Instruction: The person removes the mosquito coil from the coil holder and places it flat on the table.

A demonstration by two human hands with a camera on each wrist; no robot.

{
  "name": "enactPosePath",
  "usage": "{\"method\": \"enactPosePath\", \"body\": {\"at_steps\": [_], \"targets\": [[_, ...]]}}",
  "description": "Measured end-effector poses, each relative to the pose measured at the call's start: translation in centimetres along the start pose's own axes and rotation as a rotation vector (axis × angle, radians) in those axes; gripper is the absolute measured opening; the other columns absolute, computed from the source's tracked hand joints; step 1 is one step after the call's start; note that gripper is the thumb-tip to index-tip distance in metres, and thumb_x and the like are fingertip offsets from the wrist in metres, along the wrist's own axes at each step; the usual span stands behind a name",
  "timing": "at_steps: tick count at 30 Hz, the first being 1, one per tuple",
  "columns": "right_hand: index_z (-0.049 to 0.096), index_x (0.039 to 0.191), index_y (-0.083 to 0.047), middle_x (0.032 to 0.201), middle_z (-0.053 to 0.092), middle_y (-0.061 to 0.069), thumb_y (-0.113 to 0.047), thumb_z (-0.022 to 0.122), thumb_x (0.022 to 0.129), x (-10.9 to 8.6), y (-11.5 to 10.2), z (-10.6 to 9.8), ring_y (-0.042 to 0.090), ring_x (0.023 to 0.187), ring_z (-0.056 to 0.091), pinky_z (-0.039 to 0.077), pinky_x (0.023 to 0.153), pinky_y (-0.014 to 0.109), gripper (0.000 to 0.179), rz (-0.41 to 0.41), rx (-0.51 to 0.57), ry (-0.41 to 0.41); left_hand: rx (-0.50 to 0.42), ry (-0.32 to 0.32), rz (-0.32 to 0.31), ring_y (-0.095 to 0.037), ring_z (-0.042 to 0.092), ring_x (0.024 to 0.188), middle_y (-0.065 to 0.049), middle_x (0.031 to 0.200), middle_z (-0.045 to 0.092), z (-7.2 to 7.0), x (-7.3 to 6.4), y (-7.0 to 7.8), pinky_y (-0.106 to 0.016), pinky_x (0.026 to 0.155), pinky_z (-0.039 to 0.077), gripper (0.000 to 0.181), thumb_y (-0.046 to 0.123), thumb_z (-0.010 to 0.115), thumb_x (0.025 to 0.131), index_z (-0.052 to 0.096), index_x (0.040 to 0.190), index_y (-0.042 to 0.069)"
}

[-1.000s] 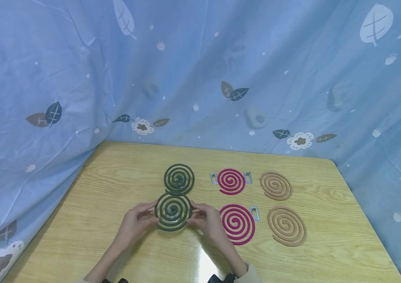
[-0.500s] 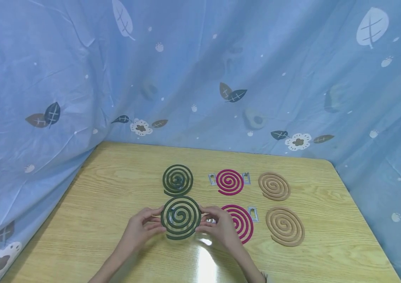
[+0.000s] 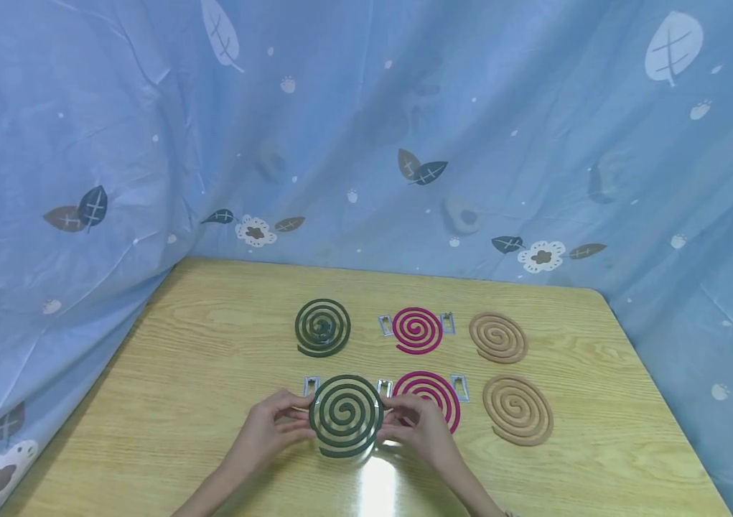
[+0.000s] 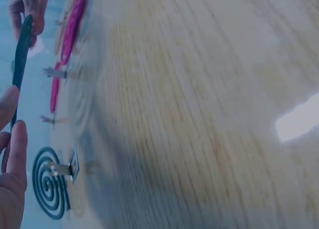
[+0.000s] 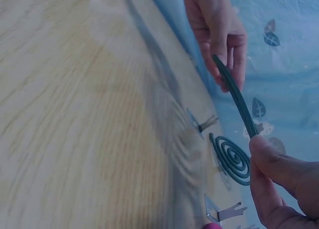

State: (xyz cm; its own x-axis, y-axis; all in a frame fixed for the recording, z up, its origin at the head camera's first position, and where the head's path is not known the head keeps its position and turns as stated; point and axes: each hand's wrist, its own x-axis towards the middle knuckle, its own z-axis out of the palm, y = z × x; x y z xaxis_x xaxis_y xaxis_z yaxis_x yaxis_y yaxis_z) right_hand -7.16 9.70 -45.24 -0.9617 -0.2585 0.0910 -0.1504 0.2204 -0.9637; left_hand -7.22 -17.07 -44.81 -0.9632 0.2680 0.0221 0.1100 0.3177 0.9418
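Observation:
A dark green mosquito coil (image 3: 345, 412) is held up off the table between both hands. My left hand (image 3: 271, 429) pinches its left edge, and my right hand (image 3: 423, 431) pinches the right edge. Edge-on, the same coil (image 5: 237, 99) appears as a thin strip in the right wrist view. Small metal coil stands, one to the left (image 3: 306, 388) and one to the right (image 3: 380, 388), lie on the table just behind it. Farther back is a second green coil (image 3: 323, 327), with metal showing at its centre. My right hand partly covers the front pink coil (image 3: 426, 400).
Another pink coil (image 3: 415, 330) lies at the back between two metal stands. Two tan coils, the back one (image 3: 497, 334) and the front one (image 3: 516, 408), are on the right. One more stand (image 3: 465, 388) sits beside the front pink coil. A blue curtain (image 3: 353, 143) hangs behind the wooden table (image 3: 211, 345).
Both hands have brought the green coil toward the table's front and slightly right, away from the back green coil. The two stands behind it have come into plain sight.

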Motion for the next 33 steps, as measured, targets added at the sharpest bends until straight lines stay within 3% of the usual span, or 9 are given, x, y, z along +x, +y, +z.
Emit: {"method": "enactPosePath", "body": {"at_steps": [13, 23, 29, 33], "targets": [[0.060, 0.108, 0.017, 0.095, 0.066, 0.026, 0.006, 0.078, 0.068, -0.6, 1.0, -0.9, 0.018, 0.078, 0.068, 0.059, 0.083, 0.032, 0.046, -0.020, 0.051, -0.059, -0.077, -0.047, 0.024, -0.015, 0.065, 0.085, -0.017, 0.103, 0.060, 1.0, 0.0, -0.4, -0.025, 0.079, 0.059, 0.049, -0.004, 0.080, 0.068, 0.061, 0.112, -0.009], [0.058, 0.114, 0.017, 0.096, 0.065, 0.026, 0.007, 0.078, 0.069, -0.4, 1.7, -1.3, 0.012, 0.079, 0.066, 0.059, 0.080, 0.034, 0.050, -0.053, 0.080, -0.101, -0.008, -0.061, 0.085, -0.013, 0.063, 0.086, -0.014, 0.103, 0.060, 1.1, 0.3, -0.5, -0.024, 0.079, 0.059, 0.053, 0.001, 0.083, 0.066, 0.060, 0.113, -0.008], [0.057, 0.112, 0.019, 0.095, 0.062, 0.027, 0.007, 0.077, 0.070, -0.4, 1.8, -1.5, 0.016, 0.079, 0.067, 0.060, 0.078, 0.033, 0.048, -0.080, 0.084, -0.134, -0.009, -0.069, 0.053, -0.014, 0.063, 0.087, -0.015, 0.107, 0.059, 1.1, 0.4, -0.4, -0.022, 0.079, 0.058, 0.049, 0.003, 0.084, 0.066, 0.062, 0.108, -0.005], [0.057, 0.111, 0.020, 0.097, 0.061, 0.028, 0.007, 0.076, 0.070, -0.5, 1.9, -1.5, 0.018, 0.080, 0.067, 0.060, 0.078, 0.033, 0.047, -0.086, 0.074, -0.145, -0.016, -0.075, 0.070, -0.018, 0.064, 0.088, -0.014, 0.101, 0.058, 1.2, 0.4, -0.5, -0.024, 0.081, 0.058, 0.051, 0.002, 0.084, 0.065, 0.061, 0.109, -0.008]]}}
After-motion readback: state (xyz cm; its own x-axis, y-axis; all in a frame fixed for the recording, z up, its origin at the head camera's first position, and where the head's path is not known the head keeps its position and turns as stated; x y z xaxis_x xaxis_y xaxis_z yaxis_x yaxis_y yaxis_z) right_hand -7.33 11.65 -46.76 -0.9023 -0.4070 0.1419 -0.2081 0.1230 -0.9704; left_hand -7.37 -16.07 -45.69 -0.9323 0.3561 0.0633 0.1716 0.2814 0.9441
